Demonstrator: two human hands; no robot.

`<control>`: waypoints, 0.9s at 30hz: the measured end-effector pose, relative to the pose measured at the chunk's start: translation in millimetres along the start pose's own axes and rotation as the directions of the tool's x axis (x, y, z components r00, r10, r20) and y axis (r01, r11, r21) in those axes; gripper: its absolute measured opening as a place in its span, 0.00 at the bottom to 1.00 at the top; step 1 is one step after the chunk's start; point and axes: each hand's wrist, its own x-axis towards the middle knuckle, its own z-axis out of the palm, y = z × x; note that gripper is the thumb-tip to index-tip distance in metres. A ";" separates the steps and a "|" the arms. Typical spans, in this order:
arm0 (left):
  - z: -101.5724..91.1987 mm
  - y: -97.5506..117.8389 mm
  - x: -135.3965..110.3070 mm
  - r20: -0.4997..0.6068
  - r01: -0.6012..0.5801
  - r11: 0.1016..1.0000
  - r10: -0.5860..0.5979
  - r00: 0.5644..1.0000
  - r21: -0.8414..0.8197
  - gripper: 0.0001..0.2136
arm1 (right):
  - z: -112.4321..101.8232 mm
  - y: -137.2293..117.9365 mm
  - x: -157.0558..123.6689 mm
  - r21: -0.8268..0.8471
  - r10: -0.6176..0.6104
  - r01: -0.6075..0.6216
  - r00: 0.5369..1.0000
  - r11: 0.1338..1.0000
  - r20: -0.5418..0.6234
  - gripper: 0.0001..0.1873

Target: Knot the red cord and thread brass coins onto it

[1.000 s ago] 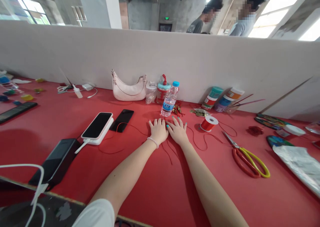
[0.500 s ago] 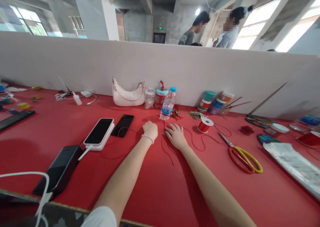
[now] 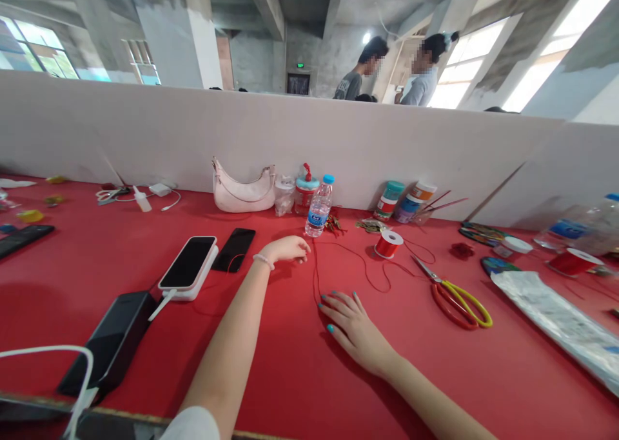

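Observation:
My left hand (image 3: 287, 249), with a pale bead bracelet at its wrist, is just over the red tabletop near the foot of a water bottle (image 3: 319, 209). Its fingers are loosely bent and a little apart, and I see nothing in them. Lower and to the right, my right hand (image 3: 356, 331) lies palm down with fingers stretched out. Its fingertips rest by a thin red cord (image 3: 316, 269) that runs down from the bottle; whether they press on it I cannot tell. More cord winds rightward toward a spool of red thread (image 3: 388, 244).
Scissors (image 3: 452, 293) with red and yellow handles lie right. Two phones, a white one (image 3: 188, 267) and a black one (image 3: 234, 250), and a black power bank (image 3: 110, 337) lie left. A pink handbag (image 3: 244, 188) and paint jars (image 3: 389, 200) stand against the white partition (image 3: 145, 130).
My right hand has slid back toward me along the cord. My left hand has moved slightly left and its closed fingers have loosened. The camera view has shifted a little.

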 end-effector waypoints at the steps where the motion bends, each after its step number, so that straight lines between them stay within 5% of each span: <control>1: -5.0 2.9 -4.8 0.030 -0.043 0.999 0.043 0.999 -0.026 0.10 | 0.0 -3.1 -6.6 0.026 -0.011 0.011 1.000 1.000 0.009 0.21; 5: -20.9 23.3 -28.8 0.098 -0.210 0.970 0.223 0.970 -0.125 0.12 | 5.1 -10.8 -15.7 0.222 -0.023 0.035 0.998 0.974 -0.054 0.20; 8: -23.7 43.8 -45.1 0.144 -0.259 0.961 0.271 0.952 -0.094 0.14 | 8.1 -19.3 0.3 0.533 0.120 -0.003 0.975 0.846 -0.186 0.22; 12: -17.0 59.9 -51.0 0.224 -0.336 0.942 0.323 0.920 0.021 0.18 | 1.6 -41.4 34.3 0.932 0.273 0.049 0.949 0.360 -0.155 0.26; 14: -13.3 57.9 -46.1 0.231 -0.348 0.932 0.319 0.919 0.097 0.20 | -4.0 -52.6 43.2 0.988 0.220 0.083 0.969 0.131 -0.110 0.18; 16: -11.8 49.9 -38.6 0.209 -0.323 0.934 0.289 0.934 0.153 0.20 | -8.5 -58.9 41.3 1.000 0.164 0.022 0.986 0.000 -0.022 0.12; 18: -12.7 38.6 -31.3 0.193 -0.256 0.950 0.222 0.956 0.179 0.18 | -11.4 -56.4 29.3 0.997 0.180 -0.072 0.981 -0.004 0.072 0.12; 21: -15.9 22.6 -23.2 0.182 -0.153 0.966 0.116 0.976 0.206 0.12 | -15.6 -33.3 0.3 0.967 0.309 -0.195 0.941 0.167 0.137 0.17; 27: -8.0 7.9 -9.0 0.107 -0.130 0.973 0.111 0.988 0.193 0.09 | -40.0 48.9 -58.2 0.852 0.569 -0.317 0.822 0.417 0.028 0.25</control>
